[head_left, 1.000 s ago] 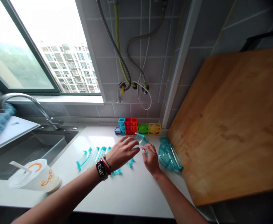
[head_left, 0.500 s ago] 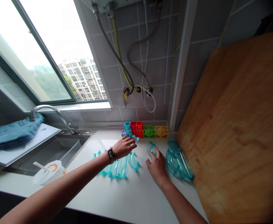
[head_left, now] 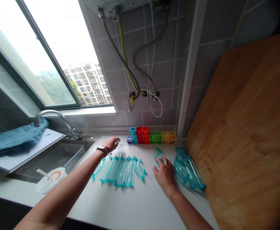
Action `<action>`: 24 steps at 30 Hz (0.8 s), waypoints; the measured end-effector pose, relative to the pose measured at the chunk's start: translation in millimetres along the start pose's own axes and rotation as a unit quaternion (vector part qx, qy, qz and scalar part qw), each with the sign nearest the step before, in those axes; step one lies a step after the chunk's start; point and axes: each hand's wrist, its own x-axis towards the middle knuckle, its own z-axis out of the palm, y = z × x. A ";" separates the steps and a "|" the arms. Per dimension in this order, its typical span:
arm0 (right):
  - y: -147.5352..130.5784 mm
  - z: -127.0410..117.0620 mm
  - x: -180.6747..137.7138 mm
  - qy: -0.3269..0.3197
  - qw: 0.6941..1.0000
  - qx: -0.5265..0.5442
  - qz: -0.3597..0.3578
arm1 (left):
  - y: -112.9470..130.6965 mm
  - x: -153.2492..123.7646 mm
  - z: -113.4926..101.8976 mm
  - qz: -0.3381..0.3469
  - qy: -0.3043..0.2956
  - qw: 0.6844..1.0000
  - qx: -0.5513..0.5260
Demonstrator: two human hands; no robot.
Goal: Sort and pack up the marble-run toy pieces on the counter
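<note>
My left hand point(head_left: 112, 142), with a watch on its wrist, hovers over the white counter point(head_left: 135, 201) behind a row of several clear teal track pieces point(head_left: 121, 167). Its fingers are loosely apart and hold nothing I can make out; a faint clear blur lies just right of it. Flat on the counter rests my right hand point(head_left: 165, 174), fingertips touching a short curved teal piece point(head_left: 157, 154). To its right is a pile of larger teal track pieces point(head_left: 189, 172). A row of coloured cube blocks point(head_left: 151, 136) stands against the back wall.
A big wooden board point(head_left: 245, 127) leans at the right, next to the pile. A sink point(head_left: 58, 156) with a faucet point(head_left: 56, 116) lies at the left, with a lidded cup and straw point(head_left: 50, 180) at its near edge and a blue towel point(head_left: 15, 139) beyond. Hoses hang on the tiled wall.
My left hand moved left, away from the blocks to the counter's back. My right hand settled flat by the curved piece. The view shifted a little.
</note>
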 end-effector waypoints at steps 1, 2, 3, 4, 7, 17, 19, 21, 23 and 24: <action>0.1 0.1 0.0 0.000 1.000 0.000 -0.001 | -4.3 -1.4 3.7 -0.013 -0.005 1.000 -0.006; 0.1 0.2 0.0 0.000 1.000 0.001 -0.001 | -7.5 -3.2 7.3 -0.024 -0.009 1.000 -0.012; 0.0 0.2 0.0 0.000 1.000 0.002 -0.002 | -9.9 -5.3 10.7 -0.032 -0.011 0.999 -0.018; -0.2 0.1 0.1 0.001 1.000 0.004 -0.002 | -11.6 -7.2 13.4 -0.039 -0.012 0.999 -0.022; -0.8 -0.4 0.2 0.001 1.000 0.013 -0.001 | -13.1 -11.2 15.7 -0.047 -0.009 0.998 -0.032; 1.7 -4.7 1.9 -0.001 0.998 0.066 0.007 | 64.8 -79.1 -25.6 0.082 0.157 0.982 -0.067; 2.5 -6.4 3.7 0.003 0.996 0.090 0.011 | 91.1 -110.3 -34.8 0.136 0.169 0.973 -0.082; 3.8 -8.5 6.2 0.006 0.993 0.119 0.014 | 112.0 -133.2 -46.9 0.227 0.185 0.951 -0.102; 4.9 -10.7 8.8 0.009 0.989 0.148 0.012 | 125.9 -143.7 -62.7 0.249 0.224 0.936 -0.107; 4.8 -11.8 9.8 0.012 0.986 0.168 0.013 | 130.8 -145.3 -71.2 0.245 0.247 0.930 -0.121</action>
